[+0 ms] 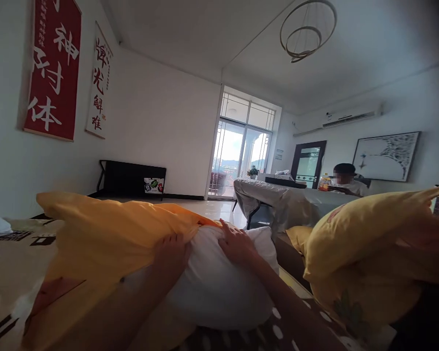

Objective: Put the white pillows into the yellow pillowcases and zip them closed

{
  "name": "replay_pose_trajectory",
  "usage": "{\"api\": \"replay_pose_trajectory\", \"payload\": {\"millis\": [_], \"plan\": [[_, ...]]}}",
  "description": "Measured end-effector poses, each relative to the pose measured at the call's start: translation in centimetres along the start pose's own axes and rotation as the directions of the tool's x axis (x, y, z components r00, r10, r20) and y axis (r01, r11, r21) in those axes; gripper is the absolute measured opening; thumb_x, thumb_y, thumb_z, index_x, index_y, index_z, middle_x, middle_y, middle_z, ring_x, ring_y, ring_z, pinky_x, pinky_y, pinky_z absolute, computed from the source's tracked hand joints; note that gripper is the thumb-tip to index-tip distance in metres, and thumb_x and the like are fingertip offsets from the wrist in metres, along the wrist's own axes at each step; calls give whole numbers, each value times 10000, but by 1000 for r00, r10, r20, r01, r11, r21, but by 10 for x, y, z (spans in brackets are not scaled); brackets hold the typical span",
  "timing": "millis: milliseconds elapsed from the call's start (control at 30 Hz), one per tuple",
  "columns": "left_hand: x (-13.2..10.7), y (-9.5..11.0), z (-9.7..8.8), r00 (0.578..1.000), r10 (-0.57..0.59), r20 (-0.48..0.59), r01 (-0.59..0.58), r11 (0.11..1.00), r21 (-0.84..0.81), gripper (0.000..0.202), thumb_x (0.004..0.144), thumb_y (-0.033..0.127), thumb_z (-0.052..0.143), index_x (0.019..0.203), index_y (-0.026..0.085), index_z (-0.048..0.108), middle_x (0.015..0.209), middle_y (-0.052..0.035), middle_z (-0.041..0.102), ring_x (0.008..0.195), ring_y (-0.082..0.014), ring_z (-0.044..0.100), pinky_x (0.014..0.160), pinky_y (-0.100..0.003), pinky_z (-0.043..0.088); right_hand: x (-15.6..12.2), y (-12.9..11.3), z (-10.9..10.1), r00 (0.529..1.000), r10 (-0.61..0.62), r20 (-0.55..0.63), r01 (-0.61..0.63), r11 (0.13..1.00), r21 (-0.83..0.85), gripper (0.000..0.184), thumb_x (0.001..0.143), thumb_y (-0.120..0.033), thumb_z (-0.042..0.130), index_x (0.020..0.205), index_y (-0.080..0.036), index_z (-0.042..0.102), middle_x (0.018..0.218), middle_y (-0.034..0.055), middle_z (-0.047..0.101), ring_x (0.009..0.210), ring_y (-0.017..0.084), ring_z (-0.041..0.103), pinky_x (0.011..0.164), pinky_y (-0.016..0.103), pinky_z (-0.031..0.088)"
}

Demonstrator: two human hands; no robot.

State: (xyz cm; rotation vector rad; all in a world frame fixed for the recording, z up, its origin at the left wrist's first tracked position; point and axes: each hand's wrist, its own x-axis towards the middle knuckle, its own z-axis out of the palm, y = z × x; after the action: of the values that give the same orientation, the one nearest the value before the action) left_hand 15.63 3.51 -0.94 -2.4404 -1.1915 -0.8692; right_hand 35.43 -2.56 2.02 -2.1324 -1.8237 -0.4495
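Note:
A white pillow [219, 287] lies in front of me, its far left part inside a yellow-orange pillowcase [113, 229]. The case spreads out to the left, and its opening edge runs across the top of the pillow. My left hand [171, 251] is closed on the pillowcase near that opening, its fingers curled over the cloth. On the pillow's upper side, my right hand [237, 243] grips the white fabric with bent fingers. One of its fingertips is close to the orange edge of the case. The undersides of both hands are hidden.
Yellow pillows [354, 234] are piled at the right. Beneath is patterned bedding [18, 243]. Farther back stand a plastic-covered table [263, 190] and a black bench-like piece [128, 178] by the wall. A person [346, 180] sits behind the table.

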Motion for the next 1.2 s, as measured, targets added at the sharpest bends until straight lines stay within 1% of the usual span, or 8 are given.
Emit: {"api": "replay_pose_trajectory", "payload": {"millis": [100, 167, 333, 433, 500, 633, 867, 1200], "plan": [[21, 14, 6, 1000, 23, 3, -23, 999, -29, 248, 845, 139, 375, 948, 113, 599, 836, -135, 665, 780, -254, 644, 681, -360, 443, -7, -5, -6, 999, -11, 53, 9, 999, 47, 800, 820, -619, 420, 1463, -191, 210, 1408, 135, 436, 1285, 305, 385, 1044, 451, 229], [32, 23, 4, 998, 69, -16, -69, 997, -18, 229, 820, 111, 420, 957, 111, 602, 827, -126, 667, 746, -243, 648, 711, -366, 441, -9, -13, 0, 999, -49, -19, 49, 999, 0, 918, 730, -670, 519, 1448, -165, 252, 1382, 156, 458, 1257, 327, 407, 1030, 463, 246], [39, 48, 6, 992, 105, -70, -105, 994, 11, 202, 855, 134, 457, 995, 119, 602, 831, -117, 644, 774, -208, 637, 764, -343, 428, -9, -39, 28, 964, -221, -150, 204, 971, -121, 483, 847, -421, 478, 1240, -145, 530, 1116, 143, 636, 1009, 265, 564, 928, 422, 339], [25, 55, 20, 990, 106, -88, -102, 994, 43, 233, 862, 121, 442, 1029, 128, 605, 831, -118, 629, 782, -214, 617, 681, -312, 434, -3, -37, 35, 968, -157, -194, 135, 984, -119, 432, 875, -249, 416, 1284, -130, 484, 1058, 126, 663, 964, 233, 589, 878, 381, 368], [9, 51, 32, 983, 136, -120, -123, 987, 107, 275, 848, 103, 447, 1071, 148, 603, 803, -99, 621, 748, -215, 605, 622, -299, 432, 3, -29, 37, 968, -82, -238, 63, 994, -87, 483, 867, -260, 438, 1324, -105, 431, 1063, 130, 666, 968, 221, 597, 879, 358, 372], [-19, 19, 44, 966, 224, -125, -187, 948, 259, 343, 822, 65, 448, 1099, 198, 602, 883, -102, 639, 772, -231, 617, 575, -293, 444, 10, -15, 43, 953, -82, -293, 69, 996, -53, 598, 784, -545, 558, 1227, -147, 510, 1072, 125, 667, 1010, 236, 590, 945, 362, 347], [-30, -47, 8, 993, 45, 112, -78, 946, 314, 307, 812, 7, 388, 907, 158, 637, 831, -107, 654, 716, -233, 656, 608, -307, 479, 8, -15, 47, 936, -98, -337, 86, 995, -49, 675, 694, -644, 627, 1175, -181, 532, 1112, 119, 656, 1056, 262, 570, 960, 379, 340], [-56, -33, 42, 973, 164, 165, -205, 938, 278, 314, 815, 26, 424, 995, 187, 625, 782, -82, 653, 714, -233, 661, 598, -313, 502, 3, -22, 39, 943, -63, -327, 39, 996, -79, 462, 784, -512, 569, 1090, -165, 562, 978, 101, 688, 950, 232, 610, 891, 353, 347]]}}
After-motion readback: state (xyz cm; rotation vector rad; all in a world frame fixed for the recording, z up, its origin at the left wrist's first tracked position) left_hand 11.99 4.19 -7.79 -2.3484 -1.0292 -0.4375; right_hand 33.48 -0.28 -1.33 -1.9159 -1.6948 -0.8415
